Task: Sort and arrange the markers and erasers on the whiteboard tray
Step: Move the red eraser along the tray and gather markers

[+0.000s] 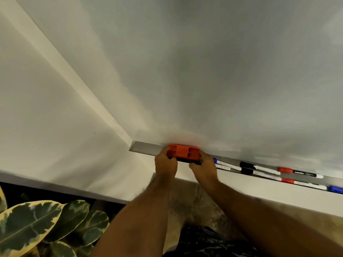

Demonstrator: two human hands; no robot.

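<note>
1. we grip the orange plastic block eraser (183,151) with both hands near the left end of the long grey metal whiteboard tray (146,147), where it sits against the foot of the white board (204,71).
2. our left hand (165,164) curls its fingers round the eraser's left end; the fingertips are hidden behind the orange body.
3. our right hand (203,166) clasps the right end, thumb against the dark felt underside, which shows only as a thin black strip.
4. just right of our right hand a blue-capped white marker (222,162) lies in the tray, its cap end half covered by our knuckles.
5. further along the tray lie two black-capped white markers (259,168) side by side, then a red-capped marker with a black label (300,173) by the board and a second red-capped marker (304,184) at the front edge.
6. at the frame's right edge a blue marker (336,189) is cut off, so we cannot tell its length.
7. the labels on the markers are too blurred to read.
8. a variegated green and cream leafy plant (42,223) fills the lower left corner, partly cropped.
</note>
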